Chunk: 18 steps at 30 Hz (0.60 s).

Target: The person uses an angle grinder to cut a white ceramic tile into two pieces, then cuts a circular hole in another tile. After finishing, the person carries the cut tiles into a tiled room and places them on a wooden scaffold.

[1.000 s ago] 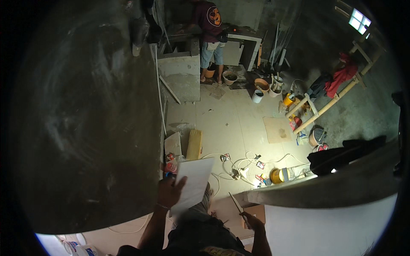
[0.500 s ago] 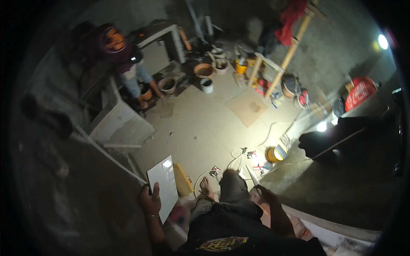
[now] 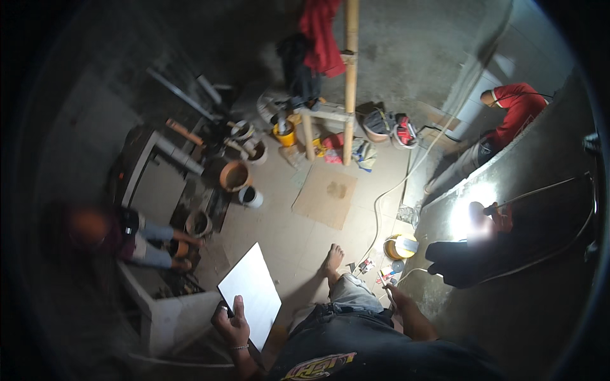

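A white rectangular tile (image 3: 251, 295) is tilted in front of me on the left. My left hand (image 3: 232, 322) is closed on its lower left edge, thumb on the pale face and fingers behind. On the right, my right hand (image 3: 401, 303) is low beside my leg, its fingers bent and partly in shadow. Something thin and pale shows at its fingertips, too dim to name. My bare foot (image 3: 334, 259) is on the tiled floor between the two hands.
A person in dark clothes (image 3: 149, 238) bends at the left; another in red (image 3: 518, 117) leans beyond the low wall (image 3: 438, 213). Buckets (image 3: 251, 197), a cardboard sheet (image 3: 325, 195), a bamboo post (image 3: 351, 95), a cable (image 3: 381, 203) and a yellow bucket (image 3: 399, 246) stand or lie ahead.
My view has swung to the right, bringing the person in red into sight. The tile stays in my left hand, now facing up more. A foot has moved forward.
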Tool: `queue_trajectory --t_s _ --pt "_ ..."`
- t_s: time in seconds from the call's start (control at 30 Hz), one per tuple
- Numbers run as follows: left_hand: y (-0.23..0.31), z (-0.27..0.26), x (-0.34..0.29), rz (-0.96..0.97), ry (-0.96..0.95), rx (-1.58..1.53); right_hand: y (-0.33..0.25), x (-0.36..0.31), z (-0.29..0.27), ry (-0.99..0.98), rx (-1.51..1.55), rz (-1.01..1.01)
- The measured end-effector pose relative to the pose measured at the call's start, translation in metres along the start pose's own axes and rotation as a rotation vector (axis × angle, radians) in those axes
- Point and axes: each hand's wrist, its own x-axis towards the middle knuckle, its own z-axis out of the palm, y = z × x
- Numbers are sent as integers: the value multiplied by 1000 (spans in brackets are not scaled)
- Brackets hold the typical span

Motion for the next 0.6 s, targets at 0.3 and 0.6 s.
queue_trajectory --t_s 0.3,0.6 --pt "145 155 200 407 -160 -187 -176 -16 -81 562 -626 -1053" --pt "370 335 327 284 -632 -533 -318 -26 -144 454 246 -250"
